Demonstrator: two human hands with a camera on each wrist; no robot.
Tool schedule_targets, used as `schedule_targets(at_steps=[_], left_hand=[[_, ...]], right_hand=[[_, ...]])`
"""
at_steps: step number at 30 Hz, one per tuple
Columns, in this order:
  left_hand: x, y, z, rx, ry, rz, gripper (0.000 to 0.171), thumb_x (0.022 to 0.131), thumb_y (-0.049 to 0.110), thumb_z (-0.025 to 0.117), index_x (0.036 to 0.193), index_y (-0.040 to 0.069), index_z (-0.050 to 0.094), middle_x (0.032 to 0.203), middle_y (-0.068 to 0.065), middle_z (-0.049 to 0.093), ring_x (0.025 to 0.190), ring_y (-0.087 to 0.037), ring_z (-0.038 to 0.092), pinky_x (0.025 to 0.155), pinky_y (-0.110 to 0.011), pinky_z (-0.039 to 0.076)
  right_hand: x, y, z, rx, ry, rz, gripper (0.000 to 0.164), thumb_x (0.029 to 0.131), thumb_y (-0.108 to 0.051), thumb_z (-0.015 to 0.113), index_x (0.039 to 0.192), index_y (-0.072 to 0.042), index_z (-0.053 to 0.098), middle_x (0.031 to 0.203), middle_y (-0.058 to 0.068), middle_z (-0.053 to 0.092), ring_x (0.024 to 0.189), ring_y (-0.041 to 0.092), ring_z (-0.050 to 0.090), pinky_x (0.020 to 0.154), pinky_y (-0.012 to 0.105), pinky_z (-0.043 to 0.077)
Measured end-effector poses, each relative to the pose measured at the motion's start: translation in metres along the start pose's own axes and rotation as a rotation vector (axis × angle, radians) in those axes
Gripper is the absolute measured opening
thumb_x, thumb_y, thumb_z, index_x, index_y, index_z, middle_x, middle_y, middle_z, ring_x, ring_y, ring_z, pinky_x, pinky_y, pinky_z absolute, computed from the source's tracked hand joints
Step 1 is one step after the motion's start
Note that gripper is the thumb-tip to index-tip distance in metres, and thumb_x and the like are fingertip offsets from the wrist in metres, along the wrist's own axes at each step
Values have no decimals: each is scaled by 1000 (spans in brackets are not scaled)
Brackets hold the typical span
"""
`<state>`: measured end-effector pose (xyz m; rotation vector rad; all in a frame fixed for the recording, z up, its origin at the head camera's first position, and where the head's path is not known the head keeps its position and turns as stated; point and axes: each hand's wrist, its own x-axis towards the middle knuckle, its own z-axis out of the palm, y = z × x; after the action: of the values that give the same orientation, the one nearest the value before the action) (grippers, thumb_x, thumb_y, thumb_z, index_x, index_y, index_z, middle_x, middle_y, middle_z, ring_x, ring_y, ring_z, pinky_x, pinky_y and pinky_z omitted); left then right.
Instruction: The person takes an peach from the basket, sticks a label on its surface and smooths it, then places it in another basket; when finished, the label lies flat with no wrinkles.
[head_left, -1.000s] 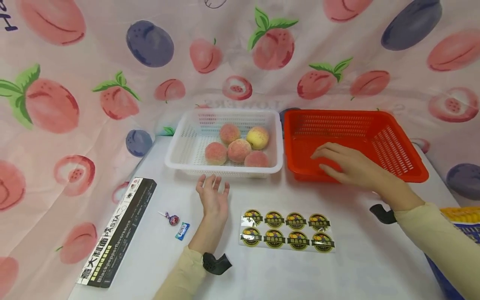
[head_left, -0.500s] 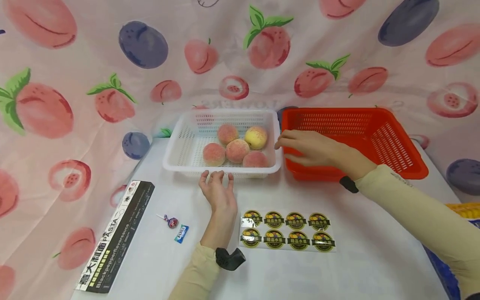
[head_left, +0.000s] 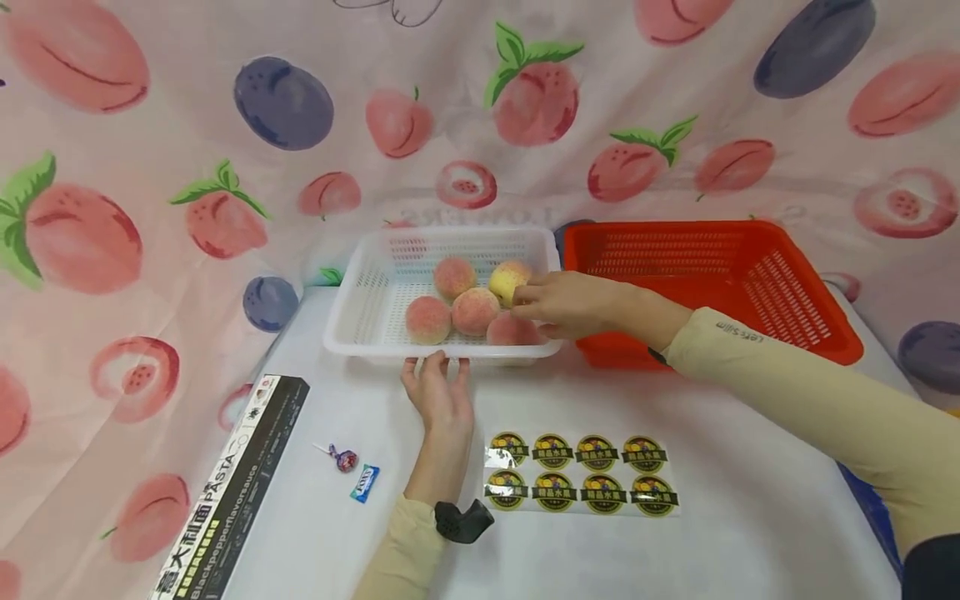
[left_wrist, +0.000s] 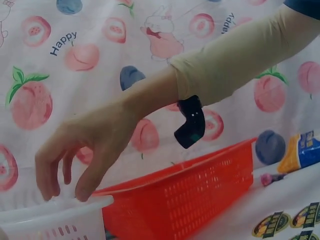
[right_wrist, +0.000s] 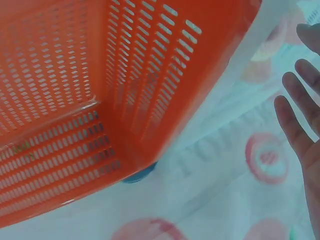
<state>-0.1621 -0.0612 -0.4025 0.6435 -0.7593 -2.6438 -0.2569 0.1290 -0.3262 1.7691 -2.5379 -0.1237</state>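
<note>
Several peaches lie together in the white basket (head_left: 367, 349). My left hand (head_left: 438, 400) is at that basket's front side, its fingertips at the front rim and its palm below. Above the basket's right end hovers my right hand (head_left: 577, 302), fingers bent downward over the front-right peach (head_left: 510, 330) and beside the yellowish peach (head_left: 508, 277). In the left wrist view, the right hand (left_wrist: 95, 140) curves loosely above the white rim with a gap between thumb and fingers. The head view hides whether those fingertips touch a peach.
A red basket (head_left: 720, 242) stands right of the white one. In front lies a sheet of round stickers (head_left: 577, 475). Further left are a lollipop (head_left: 345, 460), a small wrapped candy (head_left: 364, 483) and a long pasta box (head_left: 232, 492). A yellow-and-blue packet (left_wrist: 300, 152) shows in the left wrist view.
My right hand has moved left from over the red basket to above the white basket's peaches. My left hand has come forward slightly to the white basket's front rim.
</note>
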Motion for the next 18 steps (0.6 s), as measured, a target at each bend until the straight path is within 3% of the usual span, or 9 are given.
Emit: schedule_targets(at_steps=[6, 12, 18], left_hand=[[0, 3, -1, -13, -16, 17, 53, 83, -7, 42, 127, 13, 21, 136, -14, 26, 114, -23, 38, 92, -42, 40], [2, -1, -2, -21, -20, 13, 44, 84, -5, 43, 120, 15, 28, 125, -12, 35, 114, -25, 37, 91, -42, 40], [3, -3, -5, -9, -45, 7, 42, 85, -2, 43, 120, 16, 28, 135, -15, 30, 112, -24, 39, 92, -42, 40]], right_hand=[[24, -1, 8, 6, -54, -40, 41, 77, -19, 67, 115, -24, 55, 112, -2, 53, 91, 18, 52, 77, 32, 48], [41, -1, 16, 109, -224, -6, 45, 79, -19, 65, 122, -27, 51, 120, -3, 51, 94, 16, 53, 84, 32, 47], [51, 1, 25, 110, -308, 14, 47, 79, -20, 66, 123, -26, 51, 116, -2, 50, 90, 16, 50, 76, 29, 48]])
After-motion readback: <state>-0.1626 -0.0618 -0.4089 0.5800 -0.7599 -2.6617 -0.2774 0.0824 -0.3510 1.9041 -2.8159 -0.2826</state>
